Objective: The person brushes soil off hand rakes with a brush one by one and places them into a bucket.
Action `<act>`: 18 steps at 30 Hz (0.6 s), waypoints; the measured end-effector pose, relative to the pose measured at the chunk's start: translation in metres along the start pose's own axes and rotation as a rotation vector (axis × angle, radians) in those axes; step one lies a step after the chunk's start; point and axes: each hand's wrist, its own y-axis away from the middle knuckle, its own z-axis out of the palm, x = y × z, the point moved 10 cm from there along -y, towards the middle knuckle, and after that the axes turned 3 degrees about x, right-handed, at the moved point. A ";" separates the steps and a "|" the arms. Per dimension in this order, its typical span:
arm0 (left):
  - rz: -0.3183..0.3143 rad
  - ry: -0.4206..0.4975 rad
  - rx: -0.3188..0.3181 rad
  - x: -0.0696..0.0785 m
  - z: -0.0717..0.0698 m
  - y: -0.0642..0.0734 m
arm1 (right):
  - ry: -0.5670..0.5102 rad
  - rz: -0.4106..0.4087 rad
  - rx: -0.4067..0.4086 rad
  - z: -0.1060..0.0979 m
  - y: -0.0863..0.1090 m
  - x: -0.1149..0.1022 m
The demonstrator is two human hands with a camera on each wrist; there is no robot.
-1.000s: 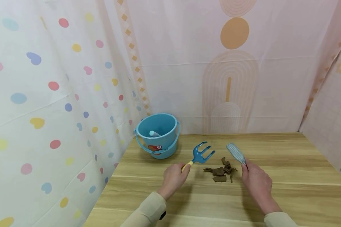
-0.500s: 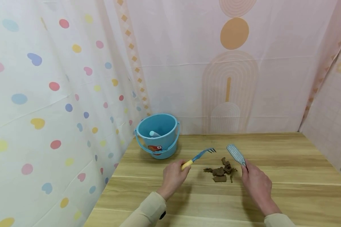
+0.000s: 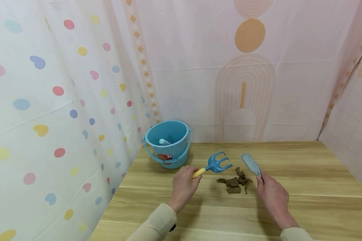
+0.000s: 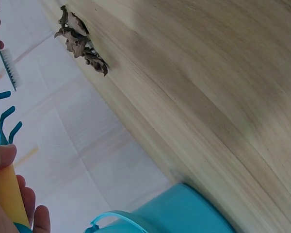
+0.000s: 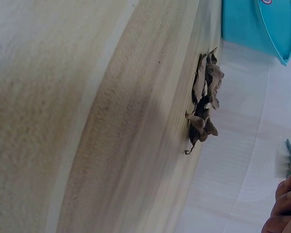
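My left hand grips the yellow handle of a small hand rake whose blue head has three bent tines. The left wrist view shows the thumb on the handle near the rake's neck. My right hand holds a grey-blue brush by its end; short bristles along one side of the brush show in the left wrist view. Both tools are raised above the table. Between the hands lies a small heap of crumpled brown dry leaves, touched by neither tool.
A blue bucket with its handle hanging down in front stands at the back left of the wooden table. Inside leans a pale blue stick-like end. Patterned curtains hang behind and at both sides.
The left hand has turned the rake: its tines faced up, then showed edge-on, and now spread broad side up again, slightly further right. The right hand, brush and leaves have barely moved.
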 end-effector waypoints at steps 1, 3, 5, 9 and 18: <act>0.007 0.001 0.013 0.000 -0.002 0.000 | -0.001 0.000 -0.003 0.000 0.000 -0.001; 0.013 0.003 0.029 0.001 -0.005 0.000 | -0.002 0.002 -0.010 0.001 -0.001 -0.002; 0.013 0.000 0.034 0.000 -0.007 0.001 | -0.001 0.007 -0.025 0.003 -0.001 -0.003; 0.017 -0.011 0.047 -0.002 -0.011 0.002 | -0.008 0.022 -0.059 0.006 0.000 -0.003; 0.106 -0.044 0.099 -0.002 -0.021 -0.004 | -0.002 0.070 -0.138 0.010 0.007 0.005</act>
